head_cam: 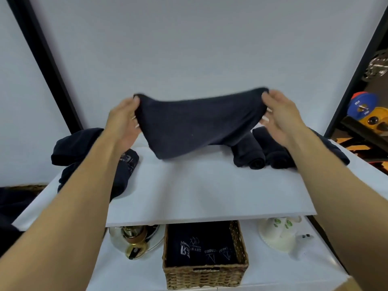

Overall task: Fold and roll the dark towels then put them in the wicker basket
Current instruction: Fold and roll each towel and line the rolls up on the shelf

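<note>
Left hand [122,120] and right hand [282,117] pinch the dark towel [195,122] by its ends, long axis nine-to-three o'clock. At six o'clock, the wicker basket [205,276] seems partly hidden under the worktop [189,196].

Head view, wide-angle, forward-down, close over white board [199,192]; wicker basket [205,276] at bottom.

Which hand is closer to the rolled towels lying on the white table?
Right. The right hand, pinching one end of the held towel, is just above the rolled towels; the left hand, gripping the other end, is far off to their left, near the unfolded pile.
</note>
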